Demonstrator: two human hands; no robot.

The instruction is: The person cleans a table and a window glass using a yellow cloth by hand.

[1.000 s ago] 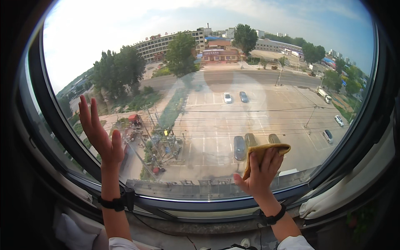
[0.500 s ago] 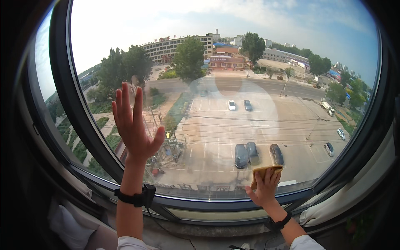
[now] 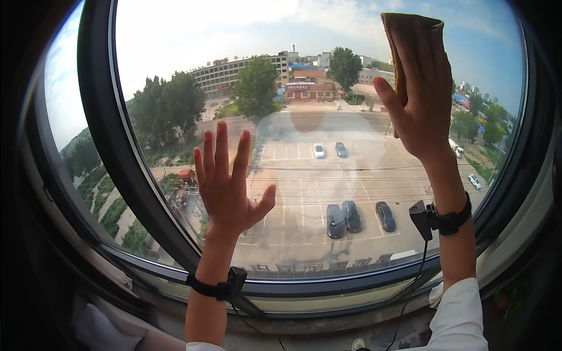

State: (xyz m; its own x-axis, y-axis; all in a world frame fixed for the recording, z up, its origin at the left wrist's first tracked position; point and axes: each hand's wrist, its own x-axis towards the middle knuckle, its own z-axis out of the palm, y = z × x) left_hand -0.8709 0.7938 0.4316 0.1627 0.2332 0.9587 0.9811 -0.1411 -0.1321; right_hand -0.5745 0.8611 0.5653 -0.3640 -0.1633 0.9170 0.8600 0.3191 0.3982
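Observation:
A large window pane (image 3: 328, 245) fills the view before me. My left hand (image 3: 225, 193) is raised at the lower left of the glass, fingers spread, holding nothing; whether its palm touches the pane I cannot tell. High on the right side, my right hand (image 3: 422, 99) lies flat over a folded brown cloth (image 3: 404, 23), pressing it toward the glass. The cloth's upper edge shows past the fingertips, and its left edge shows beside the thumb. The rest of it is behind the hand.
A dark window frame (image 3: 102, 117) runs down the left, with another pane beyond it. Below lies the sill (image 3: 328, 322). A pale cushion (image 3: 105, 327) sits at lower left. Black wrist straps trail thin cables (image 3: 413, 292). Outside are a parking lot with cars, trees and buildings.
My right hand has swept far up the glass with the cloth, from the lower right to the upper right. My left hand has shifted right and slightly down, still spread.

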